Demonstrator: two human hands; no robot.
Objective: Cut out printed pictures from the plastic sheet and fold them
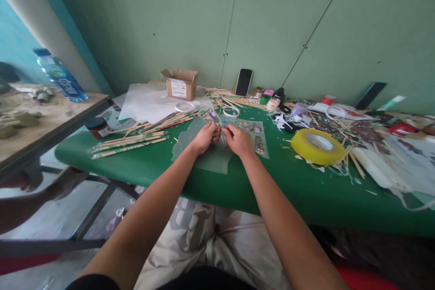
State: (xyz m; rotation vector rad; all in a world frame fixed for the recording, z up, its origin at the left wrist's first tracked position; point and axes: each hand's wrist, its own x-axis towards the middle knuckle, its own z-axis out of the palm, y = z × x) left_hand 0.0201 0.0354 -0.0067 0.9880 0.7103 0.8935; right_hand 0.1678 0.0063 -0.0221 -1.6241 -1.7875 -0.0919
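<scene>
yellow tape roll [318, 146], cardboard box [180, 83], phone [244, 82], water bottle [60, 75]

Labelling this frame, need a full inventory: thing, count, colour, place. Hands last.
table: 1, green, centre
tape roll: 1, yellow, on the table to the right
box: 1, brown cardboard, open, back of table by wall
phone: 1, black, leaning on wall
sticks: many, tan, left part of table
paper: a few sheets, white, back left of table
jar: 1, red with dark lid, left edge of table
bottle: 1, clear with blue label, on side table at left
ring: 1, white, behind the hands
clutter: count unclear, mixed colours, right part of table
strip: 1, clear with printed pictures, held between both hands
left hand: pinching the strip
right hand: pinching the strip
</scene>
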